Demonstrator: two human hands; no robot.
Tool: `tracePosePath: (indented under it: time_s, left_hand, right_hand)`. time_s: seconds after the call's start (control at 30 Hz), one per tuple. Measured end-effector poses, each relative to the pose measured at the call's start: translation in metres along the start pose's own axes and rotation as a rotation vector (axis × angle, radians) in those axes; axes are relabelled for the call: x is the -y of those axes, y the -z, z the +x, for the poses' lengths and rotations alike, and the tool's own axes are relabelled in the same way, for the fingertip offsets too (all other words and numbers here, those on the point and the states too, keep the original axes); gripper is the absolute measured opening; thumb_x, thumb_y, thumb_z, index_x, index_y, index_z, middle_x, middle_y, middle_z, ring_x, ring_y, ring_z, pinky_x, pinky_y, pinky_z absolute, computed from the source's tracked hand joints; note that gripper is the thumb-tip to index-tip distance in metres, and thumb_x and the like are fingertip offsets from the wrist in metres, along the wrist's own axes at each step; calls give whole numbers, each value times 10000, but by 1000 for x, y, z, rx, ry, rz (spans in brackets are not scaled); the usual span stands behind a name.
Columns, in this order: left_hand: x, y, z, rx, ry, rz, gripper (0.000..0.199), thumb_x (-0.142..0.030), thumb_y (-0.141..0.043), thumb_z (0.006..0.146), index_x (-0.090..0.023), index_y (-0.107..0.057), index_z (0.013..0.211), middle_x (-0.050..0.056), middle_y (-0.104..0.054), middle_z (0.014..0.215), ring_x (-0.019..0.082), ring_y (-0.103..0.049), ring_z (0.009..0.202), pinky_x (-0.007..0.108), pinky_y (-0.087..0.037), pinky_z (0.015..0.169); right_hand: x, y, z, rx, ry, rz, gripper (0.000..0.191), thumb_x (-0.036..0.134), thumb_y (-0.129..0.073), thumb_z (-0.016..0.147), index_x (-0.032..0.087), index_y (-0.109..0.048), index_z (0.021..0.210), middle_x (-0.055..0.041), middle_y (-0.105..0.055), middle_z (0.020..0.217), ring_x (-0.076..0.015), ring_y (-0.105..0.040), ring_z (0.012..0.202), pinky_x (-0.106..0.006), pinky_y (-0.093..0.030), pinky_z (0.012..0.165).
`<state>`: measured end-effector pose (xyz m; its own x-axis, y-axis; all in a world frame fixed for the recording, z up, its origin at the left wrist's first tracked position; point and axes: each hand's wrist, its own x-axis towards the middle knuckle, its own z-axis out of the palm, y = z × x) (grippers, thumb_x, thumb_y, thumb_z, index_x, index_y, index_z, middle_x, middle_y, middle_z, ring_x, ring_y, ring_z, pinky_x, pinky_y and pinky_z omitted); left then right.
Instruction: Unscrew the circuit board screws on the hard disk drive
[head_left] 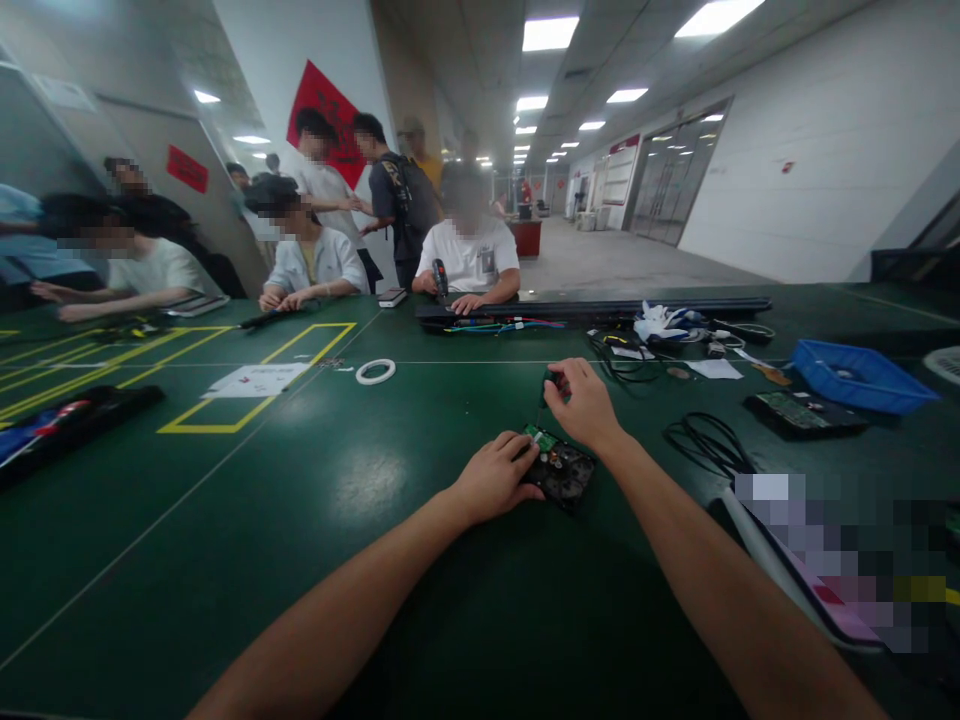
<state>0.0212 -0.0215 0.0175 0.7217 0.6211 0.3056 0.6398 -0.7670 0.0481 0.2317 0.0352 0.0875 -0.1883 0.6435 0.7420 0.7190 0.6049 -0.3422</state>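
A black hard drive [568, 480] with a green circuit board on its far side lies on the green table in front of me. My left hand [496, 474] grips its left edge, thumb along the near side and fingers over the board. Above the far right part of the drive, my right hand [586, 402] is closed around a small dark screwdriver [550, 384]. Its thin shaft points down toward the board; whether the tip touches a screw is too small to make out.
A white ring of tape [375, 372] and white papers [259, 380] lie to the left. On the right are black cables [709, 445], another drive-like unit [806, 412] and a blue tray [862, 375]. Across the table, a person [472, 255] handles a long black bar [600, 310].
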Motion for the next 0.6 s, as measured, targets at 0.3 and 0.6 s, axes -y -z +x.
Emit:
tracePosePath:
  time_s: [0.3,0.6]
  left_hand:
    - [-1,5,-1,2,10,-15,742,-677,-538,959,-159,-486,1488,173,-540,1450,357,-462,1361,509,-473,1100]
    - [-1,3,0,-5,3,-8,759,-675,-561,947,-147,-485,1487,174,-537,1453,356,-468,1349,501,-485,1088]
  right_hand:
    - [-9,-6,0,-6,-23,104,203,321,-608,932,228,-574,1109,-120,-644,1118,-271,-662,929,-450,-580,824]
    - [-8,-6,0,1,-24,93,191,285,-565,940,220,-593,1117,-117,-673,1072,-271,-683,919,-439,-589,802]
